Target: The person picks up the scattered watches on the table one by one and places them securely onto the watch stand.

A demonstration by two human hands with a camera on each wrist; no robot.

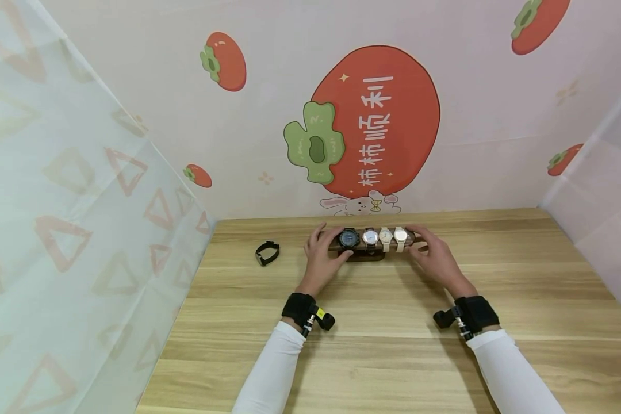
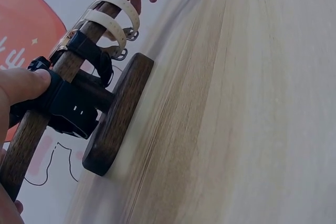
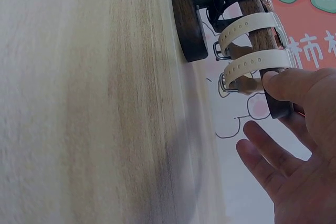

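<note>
A dark wooden watch stand (image 1: 364,257) with a horizontal bar carries several watches. My left hand (image 1: 323,256) is at the bar's left part, pinching a black watch (image 1: 349,238) between thumb and index finger. In the left wrist view the thumb presses on that watch's black band, with other fingers by the bar end. To its right hang a dark-strapped watch (image 1: 370,237) and two cream-strapped watches (image 1: 386,236). My right hand (image 1: 437,256) grips the bar's right end, its thumb (image 3: 283,85) beside the outer cream strap, with two fingers spread below.
Left of the stand, another black watch (image 1: 267,253) lies on the wooden table (image 1: 372,356). Behind the table rises a wall sheet (image 1: 466,190) printed with persimmons; a pale sheet (image 1: 83,230) borders the left side.
</note>
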